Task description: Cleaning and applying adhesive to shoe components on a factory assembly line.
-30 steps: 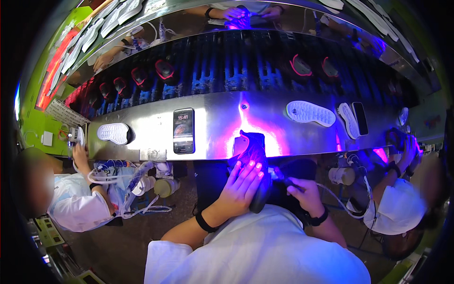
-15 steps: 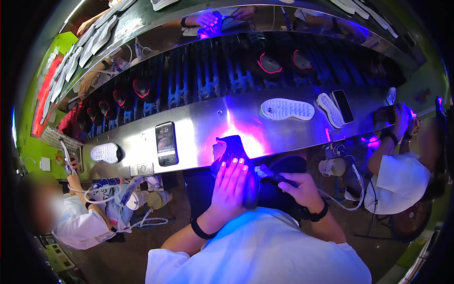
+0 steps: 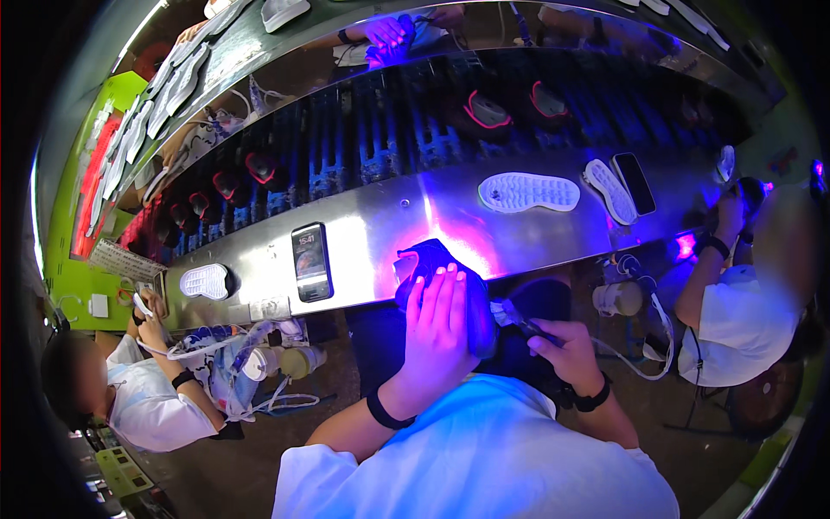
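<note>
A dark shoe upper (image 3: 481, 318) rests near the front edge of the metal bench under violet light. My left hand (image 3: 438, 322) lies over it, fingers stretched along its top, holding it steady. A pink-edged opening of the upper points toward the bench. In my right hand (image 3: 566, 356) is a dark-handled brush (image 3: 510, 315), gripped between thumb and fingers. Its pale bristles are at the upper's right side; whether they touch it, I cannot tell. The underside of the upper is hidden.
On the metal bench (image 3: 363, 229) lie a phone (image 3: 312, 262), a white sole (image 3: 529, 192), another sole (image 3: 611, 192) beside a second phone (image 3: 635, 183), and a sole (image 3: 205, 281) at left. Behind run rollers (image 3: 376, 130) carrying several shoe uppers. Cups (image 3: 298, 362) hang below. Co-workers sit on both sides.
The upper has turned, showing more of its right side, with my left hand still on it. My right hand and brush have shifted slightly right. The left co-worker's hands have moved.
</note>
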A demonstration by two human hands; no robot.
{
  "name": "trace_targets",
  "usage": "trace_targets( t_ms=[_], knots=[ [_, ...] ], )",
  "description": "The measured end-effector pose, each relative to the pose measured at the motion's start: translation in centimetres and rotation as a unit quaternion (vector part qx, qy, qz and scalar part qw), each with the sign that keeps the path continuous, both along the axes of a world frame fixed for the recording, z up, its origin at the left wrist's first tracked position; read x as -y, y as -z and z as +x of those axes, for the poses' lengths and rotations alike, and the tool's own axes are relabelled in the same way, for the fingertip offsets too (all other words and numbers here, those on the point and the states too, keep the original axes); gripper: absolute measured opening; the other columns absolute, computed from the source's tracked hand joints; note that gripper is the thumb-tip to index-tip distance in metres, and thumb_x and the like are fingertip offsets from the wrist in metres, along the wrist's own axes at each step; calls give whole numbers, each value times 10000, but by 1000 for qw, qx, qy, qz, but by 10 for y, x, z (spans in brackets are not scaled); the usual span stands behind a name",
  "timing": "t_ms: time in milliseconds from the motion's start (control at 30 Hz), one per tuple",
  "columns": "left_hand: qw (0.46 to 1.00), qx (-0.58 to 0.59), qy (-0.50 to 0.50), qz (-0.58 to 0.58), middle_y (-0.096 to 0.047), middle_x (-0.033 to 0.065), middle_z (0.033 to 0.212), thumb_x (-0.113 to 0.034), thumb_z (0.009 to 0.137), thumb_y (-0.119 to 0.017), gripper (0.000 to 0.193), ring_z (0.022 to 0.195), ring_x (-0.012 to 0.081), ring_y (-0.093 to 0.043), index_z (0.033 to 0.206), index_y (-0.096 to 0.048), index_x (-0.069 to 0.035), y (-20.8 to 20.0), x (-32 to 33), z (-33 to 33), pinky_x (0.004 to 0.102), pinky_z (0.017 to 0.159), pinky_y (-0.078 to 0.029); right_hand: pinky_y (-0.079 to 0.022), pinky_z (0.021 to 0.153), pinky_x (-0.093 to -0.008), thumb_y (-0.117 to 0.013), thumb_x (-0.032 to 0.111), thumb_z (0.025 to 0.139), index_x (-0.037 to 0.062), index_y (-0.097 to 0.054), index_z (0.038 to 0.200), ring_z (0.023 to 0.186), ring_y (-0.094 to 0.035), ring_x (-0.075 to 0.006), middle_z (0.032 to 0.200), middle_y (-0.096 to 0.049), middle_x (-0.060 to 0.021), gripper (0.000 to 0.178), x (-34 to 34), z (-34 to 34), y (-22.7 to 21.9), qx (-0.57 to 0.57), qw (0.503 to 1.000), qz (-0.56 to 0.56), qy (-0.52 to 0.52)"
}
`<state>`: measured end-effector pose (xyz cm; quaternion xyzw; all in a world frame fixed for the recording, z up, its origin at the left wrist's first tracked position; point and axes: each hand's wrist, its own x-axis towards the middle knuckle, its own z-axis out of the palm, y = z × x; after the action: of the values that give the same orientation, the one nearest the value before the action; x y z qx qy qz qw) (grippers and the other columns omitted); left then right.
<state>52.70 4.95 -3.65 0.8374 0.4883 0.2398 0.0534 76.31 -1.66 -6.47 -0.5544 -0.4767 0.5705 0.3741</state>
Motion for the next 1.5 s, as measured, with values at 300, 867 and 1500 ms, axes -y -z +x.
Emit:
trace_targets(
  t_ms=[300, 867, 1500],
  knots=[
    [1000, 16, -2, 21, -616, 269, 1332, -296, 770, -780, 745, 1233, 368, -627, 1353, -533, 97, -3, -29, 28, 556, 1132, -388, -508, 697, -254, -779, 90, 903, -7, -727, 1191, 744, -616, -79, 829, -699, -16, 308, 19, 5, -14, 13, 996, -1, 88],
    [987, 110, -1, -119, -641, 232, 1302, -314, 629, -873, 848, 1234, 360, -618, 1317, -556, 66, -23, -112, 21, 532, 1171, -317, -449, 596, -314, -805, 38, 801, 27, -751, 1135, 621, -568, -203, 742, -603, -103, 339, -88, 9, -70, 301, 934, 187, 39],
    [983, 36, 81, -160, -628, 229, 1208, -361, 697, -886, 1142, 1040, 391, -691, 1581, -252, -12, 5, -105, -86, 448, 848, -594, -499, 718, -249, -784, 70, 884, -16, -737, 1168, 763, -620, -86, 865, -708, -4, 301, -125, -33, -42, 127, 979, 159, 32]
  ],
)
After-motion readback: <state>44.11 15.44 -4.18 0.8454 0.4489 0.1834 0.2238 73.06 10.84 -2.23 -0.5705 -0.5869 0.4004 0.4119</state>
